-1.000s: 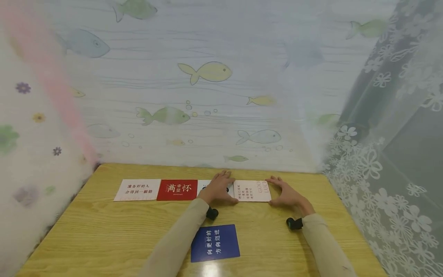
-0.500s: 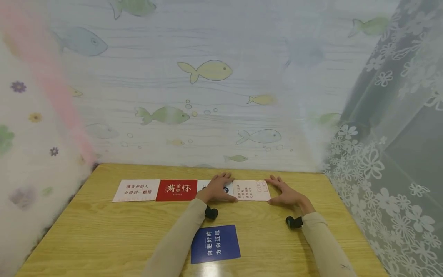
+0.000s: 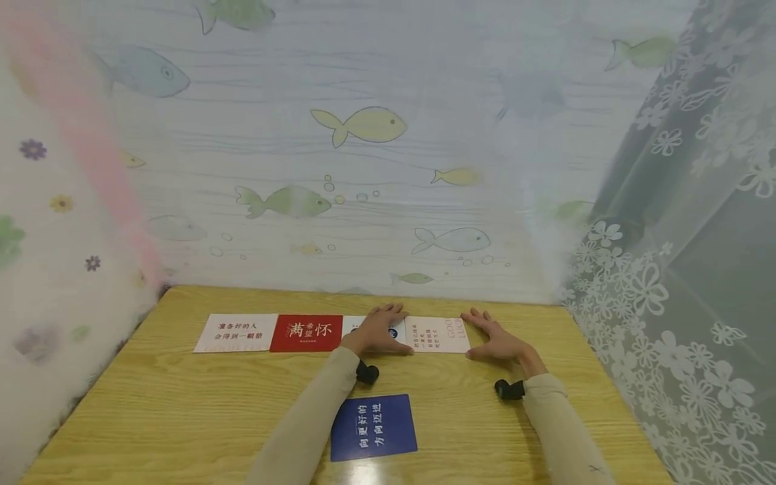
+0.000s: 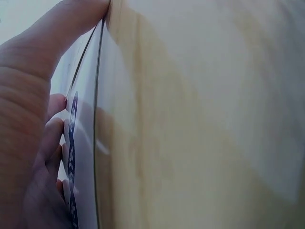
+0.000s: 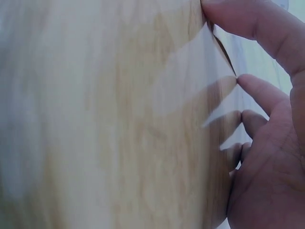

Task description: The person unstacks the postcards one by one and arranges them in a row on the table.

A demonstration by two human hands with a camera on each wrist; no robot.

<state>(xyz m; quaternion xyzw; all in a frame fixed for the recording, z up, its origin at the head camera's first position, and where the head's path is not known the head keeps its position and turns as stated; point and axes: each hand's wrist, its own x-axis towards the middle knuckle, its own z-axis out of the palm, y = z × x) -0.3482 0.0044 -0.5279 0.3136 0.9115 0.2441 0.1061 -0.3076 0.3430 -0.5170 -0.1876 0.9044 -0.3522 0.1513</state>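
Four fingers of my left hand (image 3: 378,330) reach the far edge of a white card with dark blue round marks (image 3: 353,323), and the thumb lies at its near edge, partly covering it. In the left wrist view that card (image 4: 86,138) runs between thumb and fingers. To its right lies a white card with "GOOD LUCK" lettering (image 3: 436,335). My right hand (image 3: 502,340) spans that card's right end, thumb at the near corner and fingertips at the far one. The right wrist view has the thumb (image 5: 243,16) and fingertips touching down, fingers spread.
A red card (image 3: 306,333) and another white card (image 3: 233,333) continue the row leftward, edge to edge. Nearer me lies a blue card (image 3: 374,428), partly behind the left sleeve (image 3: 315,411). The wooden table (image 3: 182,404) ends at a fish-printed curtain (image 3: 364,202).
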